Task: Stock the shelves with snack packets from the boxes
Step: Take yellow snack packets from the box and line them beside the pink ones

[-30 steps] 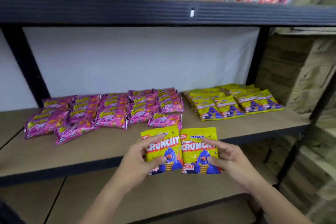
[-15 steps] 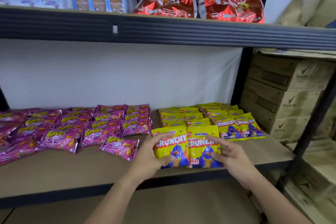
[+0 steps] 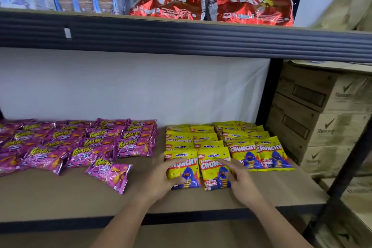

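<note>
Low in the middle of the frame, the left hand point(image 3: 161, 175) and right hand point(image 3: 239, 179) each pinch 1 yellow packet point(image 3: 184, 169) on the shelf point(image 3: 60, 197), so they should slide both flat and straight into the yellow rows point(image 3: 203, 139).

Single head-worn wide-angle view, facing forward and slightly down, close to the middle shelf point(image 3: 201, 201)

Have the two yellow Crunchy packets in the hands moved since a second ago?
Yes. The two yellow packets went forward from in front of the shelf's front edge onto its board, ending beside the yellow stack.
</note>
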Action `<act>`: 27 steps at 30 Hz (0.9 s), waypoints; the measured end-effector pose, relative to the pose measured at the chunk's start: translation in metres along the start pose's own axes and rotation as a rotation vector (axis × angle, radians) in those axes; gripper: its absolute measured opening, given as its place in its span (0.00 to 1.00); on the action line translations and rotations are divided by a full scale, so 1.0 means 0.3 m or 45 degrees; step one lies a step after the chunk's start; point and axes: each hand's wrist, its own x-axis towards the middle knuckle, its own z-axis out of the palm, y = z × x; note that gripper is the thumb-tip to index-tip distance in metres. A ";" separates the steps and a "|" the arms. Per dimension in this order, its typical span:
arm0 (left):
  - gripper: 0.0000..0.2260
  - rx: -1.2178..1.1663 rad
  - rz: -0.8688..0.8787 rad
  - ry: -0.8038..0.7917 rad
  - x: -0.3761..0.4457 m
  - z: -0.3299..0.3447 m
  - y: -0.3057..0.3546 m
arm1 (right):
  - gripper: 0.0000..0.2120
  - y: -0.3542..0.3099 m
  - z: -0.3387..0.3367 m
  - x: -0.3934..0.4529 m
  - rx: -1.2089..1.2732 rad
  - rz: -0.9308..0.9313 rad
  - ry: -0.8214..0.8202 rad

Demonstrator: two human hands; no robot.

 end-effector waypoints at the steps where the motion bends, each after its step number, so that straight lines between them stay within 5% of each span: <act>1: 0.25 0.043 0.004 -0.001 0.007 0.000 -0.001 | 0.24 0.006 0.007 0.011 -0.022 -0.004 0.006; 12: 0.21 0.407 -0.113 -0.100 -0.010 -0.010 0.023 | 0.20 0.013 0.055 0.019 -0.395 0.016 0.096; 19: 0.24 0.543 0.053 -0.014 -0.045 -0.001 0.051 | 0.32 0.026 0.061 -0.005 -0.396 -0.116 0.186; 27: 0.27 0.655 0.165 -0.028 -0.028 0.031 0.004 | 0.28 0.035 0.076 -0.002 -0.479 -0.305 0.135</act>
